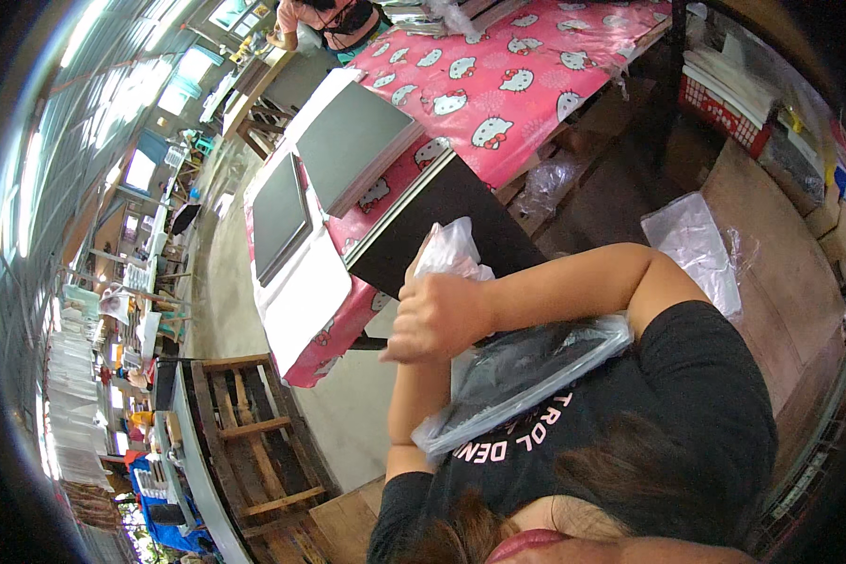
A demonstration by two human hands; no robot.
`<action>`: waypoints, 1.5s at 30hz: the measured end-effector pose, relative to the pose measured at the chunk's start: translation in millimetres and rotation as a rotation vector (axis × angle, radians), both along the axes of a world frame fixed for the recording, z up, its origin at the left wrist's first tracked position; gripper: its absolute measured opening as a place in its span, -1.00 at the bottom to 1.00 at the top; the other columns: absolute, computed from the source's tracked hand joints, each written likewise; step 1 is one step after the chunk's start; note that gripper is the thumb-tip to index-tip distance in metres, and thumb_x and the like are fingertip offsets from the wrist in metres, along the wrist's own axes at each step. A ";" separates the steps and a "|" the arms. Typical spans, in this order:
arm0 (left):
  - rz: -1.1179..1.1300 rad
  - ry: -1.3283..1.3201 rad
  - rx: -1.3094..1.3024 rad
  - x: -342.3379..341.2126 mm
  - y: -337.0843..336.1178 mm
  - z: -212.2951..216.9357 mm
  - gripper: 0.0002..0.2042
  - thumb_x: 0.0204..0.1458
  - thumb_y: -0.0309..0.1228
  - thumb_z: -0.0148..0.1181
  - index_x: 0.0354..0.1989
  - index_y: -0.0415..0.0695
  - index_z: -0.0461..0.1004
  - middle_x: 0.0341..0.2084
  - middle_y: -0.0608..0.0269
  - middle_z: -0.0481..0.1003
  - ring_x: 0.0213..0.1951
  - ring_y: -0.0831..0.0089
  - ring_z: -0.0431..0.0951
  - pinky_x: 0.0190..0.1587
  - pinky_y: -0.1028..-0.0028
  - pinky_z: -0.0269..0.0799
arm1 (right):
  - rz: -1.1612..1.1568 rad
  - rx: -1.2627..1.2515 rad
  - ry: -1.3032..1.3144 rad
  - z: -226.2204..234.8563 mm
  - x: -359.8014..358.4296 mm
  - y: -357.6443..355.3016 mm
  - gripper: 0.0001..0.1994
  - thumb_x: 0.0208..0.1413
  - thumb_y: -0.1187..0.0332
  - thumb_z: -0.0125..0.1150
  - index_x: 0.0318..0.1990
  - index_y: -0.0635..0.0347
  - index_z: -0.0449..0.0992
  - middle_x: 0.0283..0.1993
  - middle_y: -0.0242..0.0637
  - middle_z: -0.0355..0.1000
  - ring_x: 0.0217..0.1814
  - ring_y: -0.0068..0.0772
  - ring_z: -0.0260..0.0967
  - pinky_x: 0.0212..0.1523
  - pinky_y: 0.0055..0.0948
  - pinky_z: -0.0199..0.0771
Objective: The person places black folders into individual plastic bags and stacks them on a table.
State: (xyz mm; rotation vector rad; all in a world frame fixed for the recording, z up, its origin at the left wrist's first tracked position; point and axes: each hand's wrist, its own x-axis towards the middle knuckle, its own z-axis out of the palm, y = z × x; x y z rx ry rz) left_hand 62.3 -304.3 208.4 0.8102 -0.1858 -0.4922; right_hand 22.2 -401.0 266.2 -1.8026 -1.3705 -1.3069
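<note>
My right hand (442,315) is closed, its forearm reaching across in front of me. It crosses over my left forearm (416,404) near the wrist, and whatever its fingers grip is hidden. Behind it my left hand is mostly covered, so its fingers do not show clearly. Crumpled white plastic or cloth (453,246) sticks out just beyond both hands. Against my body, below my right forearm, rests a dark flat item in a clear plastic bag (526,381). Just past the hands, a black flat board stack (451,221) with pale edges lies at the table's near side.
A table with a pink patterned cover (461,103) bears grey flat stacks (355,141), a dark panel (282,218) and white sheets (301,301). A wooden pallet (254,423) lies at left. Plastic (696,244) and a red basket (724,103) are right. Another person (334,23) is far off.
</note>
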 end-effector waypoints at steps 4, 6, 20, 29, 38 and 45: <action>0.162 -0.040 0.279 -16.6 2.5 55.0 -0.74 0.19 -0.19 -0.07 -0.17 -0.12 0.41 -0.26 0.32 0.47 -0.28 0.49 0.49 -0.24 0.50 0.43 | -0.137 0.341 0.539 -30.4 63.4 -68.6 -0.71 -0.05 0.15 0.22 -0.57 0.17 0.40 -0.60 -0.25 0.38 -0.57 -0.27 0.38 -0.59 -0.28 0.29; 0.247 -0.160 0.453 -10.8 21.6 74.7 -0.72 0.20 -0.19 -0.06 -0.19 -0.16 0.42 -0.35 0.31 0.48 -0.36 0.53 0.48 -0.30 0.58 0.41 | -0.598 0.224 0.928 4.6 54.1 -115.2 -0.71 -0.02 0.10 0.22 -0.31 0.13 0.52 -0.46 -0.08 0.44 -0.39 -0.13 0.46 -0.39 -0.23 0.43; 0.269 -0.236 0.347 -3.8 18.7 54.1 -0.93 -0.10 -0.58 0.23 -0.41 -0.24 0.51 -0.45 0.25 0.54 -0.42 0.56 0.49 -0.32 0.60 0.37 | 0.250 0.326 1.276 9.2 38.2 -85.6 -0.85 -0.05 0.39 0.33 -0.46 0.26 0.48 -0.54 -0.48 0.39 -0.44 -0.74 0.25 -0.39 -0.62 0.28; 0.515 -0.430 0.352 -1.6 1.9 54.6 -0.78 -0.11 -0.60 0.27 -0.62 -0.14 0.33 -0.58 0.41 0.40 -0.51 0.68 0.30 -0.40 0.66 0.20 | -0.286 0.196 0.994 2.9 40.2 -83.5 -0.83 0.10 0.35 0.15 -0.45 0.24 0.50 -0.49 -0.24 0.40 -0.46 -0.52 0.30 -0.35 -0.49 0.32; 0.453 -0.386 0.469 -14.7 0.3 53.4 -0.84 0.14 -0.33 0.08 -0.36 -0.16 0.38 -0.60 0.48 0.33 -0.55 0.68 0.26 -0.52 0.64 0.18 | 0.408 0.666 1.408 2.5 47.1 -65.7 -0.84 0.07 0.35 0.19 -0.26 0.23 0.53 -0.35 -0.36 0.41 -0.26 -0.57 0.35 -0.23 -0.53 0.35; 0.380 -0.201 0.422 -50.1 81.3 64.9 -0.72 0.19 -0.19 -0.05 -0.27 -0.17 0.42 -0.45 0.33 0.44 -0.44 0.57 0.41 -0.40 0.63 0.33 | 0.932 -0.095 1.500 0.1 -9.9 -87.4 -0.81 0.08 0.32 0.16 -0.22 0.24 0.49 -0.36 -0.32 0.47 -0.35 -0.50 0.40 -0.22 -0.39 0.42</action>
